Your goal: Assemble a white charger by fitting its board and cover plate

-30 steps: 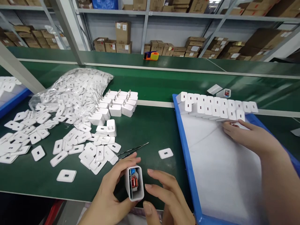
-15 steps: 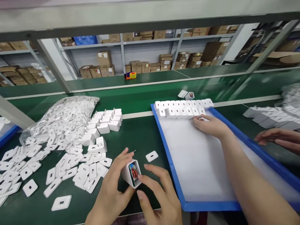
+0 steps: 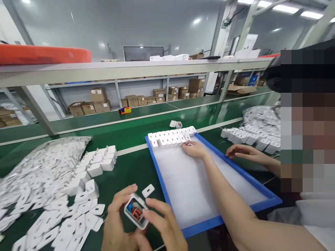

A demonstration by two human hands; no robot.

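Observation:
In the head view, my left hand (image 3: 117, 218) is wrapped round a white plug charger housing (image 3: 142, 225). Its open end is tilted up toward me, showing red and blue electronic parts inside. My right hand (image 3: 166, 223) is closed in at the housing's right side, with a fingertip on the open rim and the thumb near its lower edge. Just beyond the housing, one loose white cover plate (image 3: 148, 190) with a small slot lies on the green bench. A large heap of similar cover plates (image 3: 69, 226) spreads to the left.
A blue-rimmed tray (image 3: 202, 225) holds rows of white chargers (image 3: 170, 137) at its far end. A co-worker's hand (image 3: 195, 150) reaches into it, another hand (image 3: 243, 153) beyond. Left are standing chargers (image 3: 101, 162) and a plastic bag of covers (image 3: 60, 155).
The view has tilted up and swung right. The housing has turned so its open end faces me more. The co-worker's hand stays at the charger rows.

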